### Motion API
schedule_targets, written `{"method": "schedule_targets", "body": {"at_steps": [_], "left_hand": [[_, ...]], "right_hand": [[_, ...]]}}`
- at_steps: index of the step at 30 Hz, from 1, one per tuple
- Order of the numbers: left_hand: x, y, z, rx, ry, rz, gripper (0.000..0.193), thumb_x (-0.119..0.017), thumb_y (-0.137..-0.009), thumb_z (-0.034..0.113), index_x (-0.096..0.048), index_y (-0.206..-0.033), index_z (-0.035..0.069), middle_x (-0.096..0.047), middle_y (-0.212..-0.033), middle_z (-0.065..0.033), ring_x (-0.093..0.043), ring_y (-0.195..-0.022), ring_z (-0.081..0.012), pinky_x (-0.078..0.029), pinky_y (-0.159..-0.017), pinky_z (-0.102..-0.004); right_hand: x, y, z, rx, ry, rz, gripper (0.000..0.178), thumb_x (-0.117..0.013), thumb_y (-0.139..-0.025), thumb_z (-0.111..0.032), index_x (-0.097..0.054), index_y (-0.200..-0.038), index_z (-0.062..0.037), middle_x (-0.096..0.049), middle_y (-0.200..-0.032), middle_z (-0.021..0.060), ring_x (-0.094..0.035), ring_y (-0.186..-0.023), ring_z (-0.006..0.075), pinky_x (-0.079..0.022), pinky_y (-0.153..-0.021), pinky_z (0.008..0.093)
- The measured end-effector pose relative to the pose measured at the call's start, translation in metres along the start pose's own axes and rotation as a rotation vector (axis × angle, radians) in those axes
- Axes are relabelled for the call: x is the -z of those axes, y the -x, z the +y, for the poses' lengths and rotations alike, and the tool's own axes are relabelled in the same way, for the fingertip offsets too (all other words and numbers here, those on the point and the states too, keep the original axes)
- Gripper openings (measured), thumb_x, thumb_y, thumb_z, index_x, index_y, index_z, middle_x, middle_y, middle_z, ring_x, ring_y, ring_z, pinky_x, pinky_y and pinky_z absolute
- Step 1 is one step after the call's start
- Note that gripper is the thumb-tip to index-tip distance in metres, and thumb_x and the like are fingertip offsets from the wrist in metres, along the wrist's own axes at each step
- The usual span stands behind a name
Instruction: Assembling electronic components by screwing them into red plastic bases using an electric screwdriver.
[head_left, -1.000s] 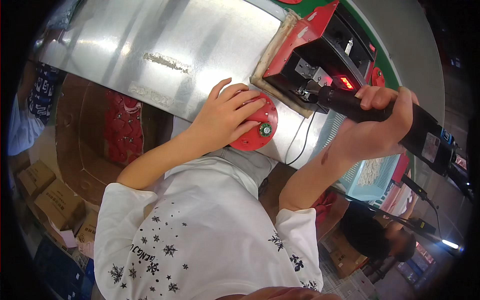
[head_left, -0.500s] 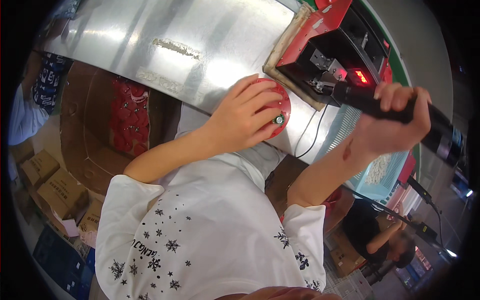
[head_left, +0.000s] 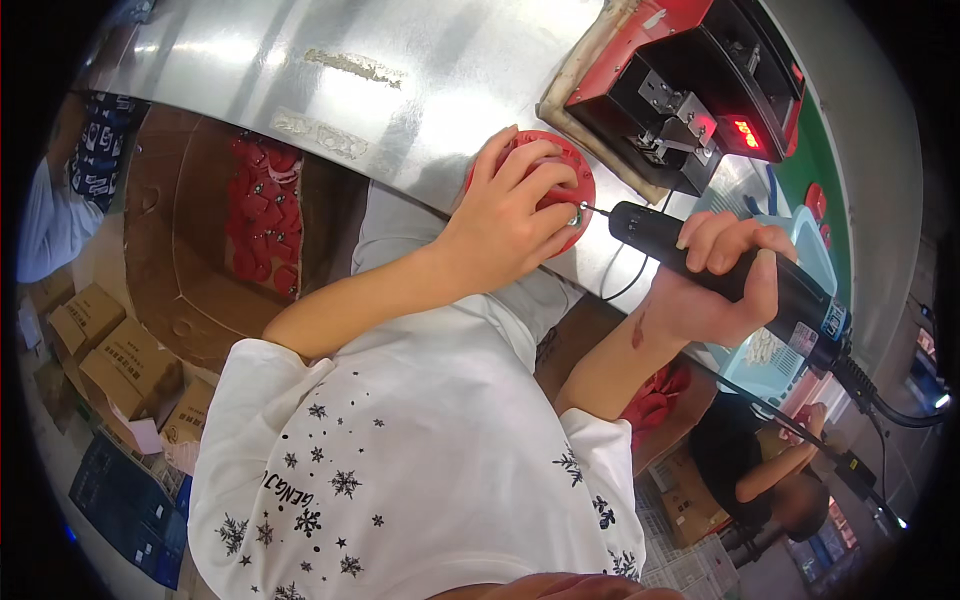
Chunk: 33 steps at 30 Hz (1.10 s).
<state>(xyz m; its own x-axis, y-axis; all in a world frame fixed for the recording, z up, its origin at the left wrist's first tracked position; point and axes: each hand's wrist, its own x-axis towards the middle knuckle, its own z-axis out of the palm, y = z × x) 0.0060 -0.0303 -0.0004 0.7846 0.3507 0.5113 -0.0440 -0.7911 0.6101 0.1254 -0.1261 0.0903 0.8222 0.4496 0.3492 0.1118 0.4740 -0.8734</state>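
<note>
My left hand [head_left: 510, 215] is closed over a round red plastic part [head_left: 578, 165], gripping it near the front edge of the metal table. A small silvery piece shows on the part beside my fingertips. In my right hand [head_left: 725, 265] is a black corded electric screwdriver [head_left: 655, 232], my fingers wrapped round its body. Its thin bit points left and its tip meets the red part at that silvery piece, close to my left fingers. My left palm hides much of the red part.
Beyond my hands stands a red and black screw feeder [head_left: 690, 110] with a lit red display. A light blue basket [head_left: 800, 240] sits on the right. Cardboard boxes of red parts [head_left: 265, 225] flank me. The metal table [head_left: 230, 80] stretches left. Another person [head_left: 750, 460] works at lower right.
My right hand has brought the electric screwdriver left and down, away from the screw feeder to the red part. My left hand still holds that part, shifted slightly.
</note>
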Motion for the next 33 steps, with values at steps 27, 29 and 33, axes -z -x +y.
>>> {"method": "schedule_targets", "body": {"at_steps": [27, 29, 33], "left_hand": [[-0.005, 0.0, -0.006, 0.022, 0.033, 0.046, 0.016, -0.071, -0.062, 0.019, -0.06, -0.061, 0.007, -0.055, -0.095, -0.0033, -0.047, -0.102, -0.0237, -0.033, -0.095, -0.0503], [-0.005, 0.0, -0.006, 0.021, 0.038, 0.047, 0.016, -0.071, -0.062, 0.019, -0.06, -0.061, 0.007, -0.054, -0.096, -0.0037, -0.047, -0.102, -0.0242, -0.033, -0.095, -0.0504], [-0.007, 0.0, -0.008, -0.001, 0.037, 0.055, 0.017, -0.071, -0.062, 0.019, -0.06, -0.06, 0.007, -0.054, -0.097, -0.0045, -0.047, -0.102, -0.0251, -0.033, -0.095, -0.0508]], "right_hand": [[0.004, -0.007, 0.004, -0.052, -0.035, 0.017, 0.022, -0.046, -0.078, -0.023, -0.054, -0.084, -0.0035, -0.039, -0.054, 0.0025, -0.038, -0.043, 0.0126, -0.034, -0.049, 0.029], [0.001, -0.008, 0.005, -0.051, -0.025, 0.014, 0.021, -0.046, -0.078, -0.022, -0.054, -0.084, -0.0032, -0.039, -0.054, 0.0027, -0.037, -0.043, 0.0125, -0.034, -0.048, 0.0292], [-0.012, -0.007, 0.009, -0.013, 0.057, -0.087, 0.017, -0.046, -0.077, -0.019, -0.049, -0.08, -0.0033, -0.04, -0.054, 0.0034, -0.037, -0.042, 0.0122, -0.034, -0.046, 0.0296]]}}
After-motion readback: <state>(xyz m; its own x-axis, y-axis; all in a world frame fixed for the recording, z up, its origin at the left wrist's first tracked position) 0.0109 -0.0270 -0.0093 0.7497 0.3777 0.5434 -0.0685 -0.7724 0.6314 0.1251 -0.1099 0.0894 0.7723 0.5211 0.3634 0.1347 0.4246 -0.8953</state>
